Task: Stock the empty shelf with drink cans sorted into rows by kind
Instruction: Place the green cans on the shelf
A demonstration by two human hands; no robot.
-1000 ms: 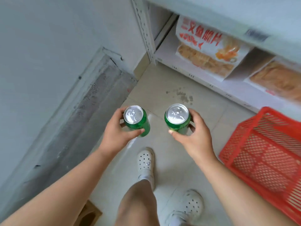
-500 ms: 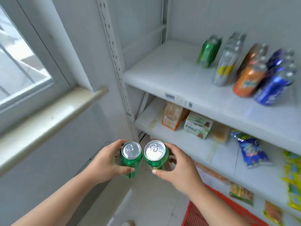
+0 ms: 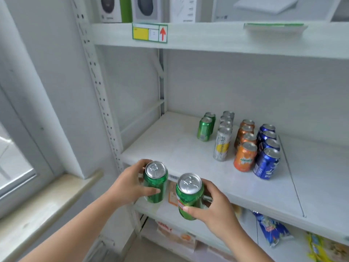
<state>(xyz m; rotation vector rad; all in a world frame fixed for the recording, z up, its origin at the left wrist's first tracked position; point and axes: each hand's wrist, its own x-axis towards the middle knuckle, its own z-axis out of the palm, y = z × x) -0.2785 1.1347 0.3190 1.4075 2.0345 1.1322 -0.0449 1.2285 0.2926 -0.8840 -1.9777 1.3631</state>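
Observation:
My left hand point(image 3: 128, 183) grips one green can point(image 3: 155, 181) and my right hand point(image 3: 212, 210) grips another green can point(image 3: 189, 195), both upright just in front of the white shelf point(image 3: 181, 148) at its front left. On the shelf stand rows running front to back: two green cans point(image 3: 205, 128), several silver-and-yellow cans point(image 3: 222, 143), several orange cans point(image 3: 245, 156) and several blue cans point(image 3: 266, 163). The held cans are well short of the green row.
A perforated shelf upright point(image 3: 98, 91) rises left of my hands, with a window sill point(image 3: 47, 197) further left. The upper shelf point(image 3: 217, 35) carries boxes and a price tag. Snack bags point(image 3: 272, 231) lie on the shelves below.
My view has tilted up from the floor and red basket to the shelf. Both hands have risen with their green cans to the shelf's front edge, the right can now lower than the left.

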